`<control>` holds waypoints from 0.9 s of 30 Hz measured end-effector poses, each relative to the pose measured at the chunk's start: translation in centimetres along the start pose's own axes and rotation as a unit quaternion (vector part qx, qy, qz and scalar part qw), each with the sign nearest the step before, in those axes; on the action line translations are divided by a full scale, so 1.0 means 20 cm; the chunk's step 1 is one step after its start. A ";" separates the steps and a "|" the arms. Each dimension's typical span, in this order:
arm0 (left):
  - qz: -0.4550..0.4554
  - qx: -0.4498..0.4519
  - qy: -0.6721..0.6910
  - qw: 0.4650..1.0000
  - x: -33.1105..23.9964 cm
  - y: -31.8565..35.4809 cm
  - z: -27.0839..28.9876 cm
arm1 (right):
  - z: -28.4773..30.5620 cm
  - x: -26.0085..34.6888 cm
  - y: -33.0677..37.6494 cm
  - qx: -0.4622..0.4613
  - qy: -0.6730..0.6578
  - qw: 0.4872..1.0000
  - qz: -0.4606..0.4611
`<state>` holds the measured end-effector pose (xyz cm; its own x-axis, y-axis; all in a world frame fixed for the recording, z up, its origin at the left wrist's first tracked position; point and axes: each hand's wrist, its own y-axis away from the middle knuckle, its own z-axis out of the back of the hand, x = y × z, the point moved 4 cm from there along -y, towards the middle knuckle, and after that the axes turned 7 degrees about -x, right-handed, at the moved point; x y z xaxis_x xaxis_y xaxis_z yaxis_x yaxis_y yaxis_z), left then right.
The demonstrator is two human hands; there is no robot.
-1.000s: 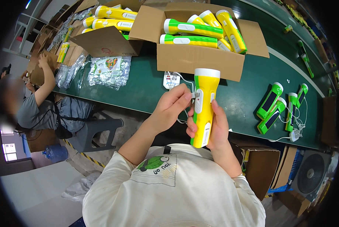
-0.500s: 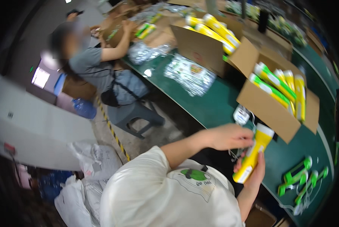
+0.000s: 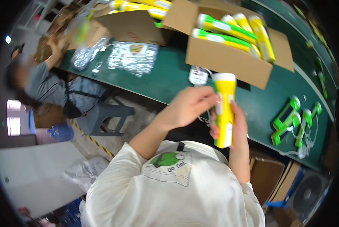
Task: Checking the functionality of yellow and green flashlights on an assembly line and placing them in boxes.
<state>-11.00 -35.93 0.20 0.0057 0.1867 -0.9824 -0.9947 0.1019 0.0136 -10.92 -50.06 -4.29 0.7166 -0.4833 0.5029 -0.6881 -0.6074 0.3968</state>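
A yellow flashlight [image 3: 225, 109] with a white head, a green strip on its left side and white labels stands nearly upright in front of my chest. My right hand [image 3: 239, 125] is wrapped round its lower body. With fingers pinched together, my left hand [image 3: 192, 106] meets the flashlight's side; what it holds there, if anything, is hidden. A small reddish glint shows at those fingertips. Beyond my left hand, a white power strip [image 3: 198, 75] lies on the green table [image 3: 169, 81], and a white cable runs from it toward the flashlight.
An open cardboard box [image 3: 230, 66] holds several yellow and green flashlights; another box [image 3: 129, 28] stands to its left. Clear plastic packaging [image 3: 133, 56] lies on the table. Green lamps [image 3: 290, 119] with white cables are at right. A co-worker [image 3: 50, 81] sits far left by a grey stool [image 3: 109, 115].
My view has swung to the right, shifting the scene left and up. The flashlight has turned more upright, still in my right hand, with my left hand still at its side.
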 end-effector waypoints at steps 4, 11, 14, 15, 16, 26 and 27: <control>-0.005 -0.036 0.067 0.997 0.03 -0.01 -0.02 | -0.01 0.01 0.00 -0.012 0.002 1.000 0.012; -0.030 -0.040 0.052 0.997 0.00 -0.03 -0.08 | 0.04 0.04 0.00 0.031 -0.033 0.999 0.005; -0.060 -0.048 -0.052 0.996 0.02 -0.03 -0.04 | 0.05 0.05 0.01 -0.040 0.046 0.996 0.072; -0.095 -0.056 -0.039 0.993 0.04 -0.04 -0.03 | 0.05 0.05 0.02 -0.077 0.065 0.989 0.104; -0.078 -0.056 0.048 0.994 0.07 -0.03 0.00 | 0.07 0.07 0.01 -0.099 0.048 0.985 0.136; -0.030 -0.216 0.187 0.958 0.55 -0.16 0.24 | -0.41 0.55 -0.28 -0.002 0.320 0.882 0.347; -0.041 -0.209 0.195 0.958 0.54 -0.17 0.24 | -0.51 0.61 -0.37 0.019 0.383 0.826 0.413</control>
<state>-7.08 -29.53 -9.62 0.1269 -0.1925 -0.9731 -0.9474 -0.3140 -0.0614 1.68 -45.07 6.81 -0.2867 -0.2107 0.9346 -0.8923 -0.2964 -0.3405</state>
